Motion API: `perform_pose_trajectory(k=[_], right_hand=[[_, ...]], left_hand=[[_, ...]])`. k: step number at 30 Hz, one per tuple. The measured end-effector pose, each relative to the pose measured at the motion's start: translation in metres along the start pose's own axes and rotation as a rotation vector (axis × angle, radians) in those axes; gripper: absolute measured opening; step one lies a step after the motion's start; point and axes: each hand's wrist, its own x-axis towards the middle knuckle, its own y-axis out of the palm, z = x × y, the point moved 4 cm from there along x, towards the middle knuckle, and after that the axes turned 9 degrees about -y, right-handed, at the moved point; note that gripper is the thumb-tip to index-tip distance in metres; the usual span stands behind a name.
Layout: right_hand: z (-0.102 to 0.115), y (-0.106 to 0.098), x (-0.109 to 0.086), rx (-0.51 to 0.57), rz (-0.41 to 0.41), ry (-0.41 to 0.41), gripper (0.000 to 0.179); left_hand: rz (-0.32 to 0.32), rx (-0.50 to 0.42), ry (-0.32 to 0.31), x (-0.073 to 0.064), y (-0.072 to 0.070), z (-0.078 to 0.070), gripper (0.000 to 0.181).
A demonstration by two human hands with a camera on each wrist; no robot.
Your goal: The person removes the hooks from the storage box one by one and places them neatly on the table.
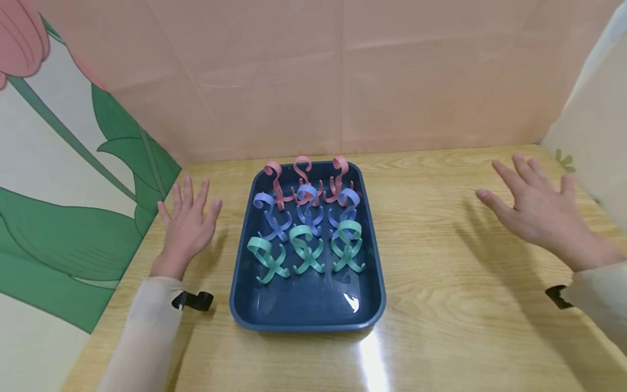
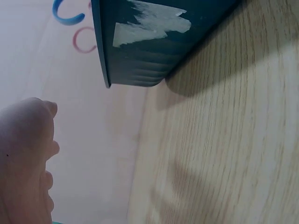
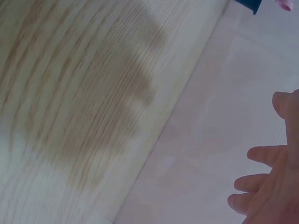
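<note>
1. The tray [image 1: 308, 307] sits on the table in front of you, carrying three green hooks [image 1: 307, 255] nearest you, three blue hooks [image 1: 307, 189] mid-tray and three pink hooks [image 1: 336, 187] at the far end.
2. By your layout, each colour row looks complete; you have no hook in hand, and none shows outside the tray. You cannot tell from this moment whether the handling is finished or unstarted.
3. Your hooks look like smooth moulded plastic: a flat ribbon curls over at the top, and crossed prongs splay below with upturned tips.
4. Your tray is dark blue, apparently rigid plastic, with rounded corners and a glossy floor that catches a white glint. The left wrist view shows you a torn, pale label [image 2: 152, 25] on its outer wall.
5. Your left hand [image 1: 188, 231] hovers beside the tray, your right hand [image 1: 546, 212] well apart from it; both have fingers spread wide, holding nothing.
6. Beneath, your table [image 1: 431, 218] has pale wood grain; behind it hangs a creased pink sheet [image 1: 313, 81].
</note>
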Motion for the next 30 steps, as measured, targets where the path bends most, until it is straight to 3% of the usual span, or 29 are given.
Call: perform_pose_trajectory(k=[11,23,30], right_hand=[[0.019,-0.004,-0.001,0.211,-0.144,-0.048,0.069],[0.055,-0.001,-0.009,0.325,-0.266,-0.048,0.053],[0.076,0.002,-0.011,0.458,-0.274,-0.032,0.046]], left_hand=[[0.043,-0.094,0.006,-0.008,0.005,0.001,0.069],[0.157,-0.434,-0.009,-0.018,0.012,-0.008,0.068],[0.219,-0.591,-0.056,-0.022,0.015,-0.018,0.069]])
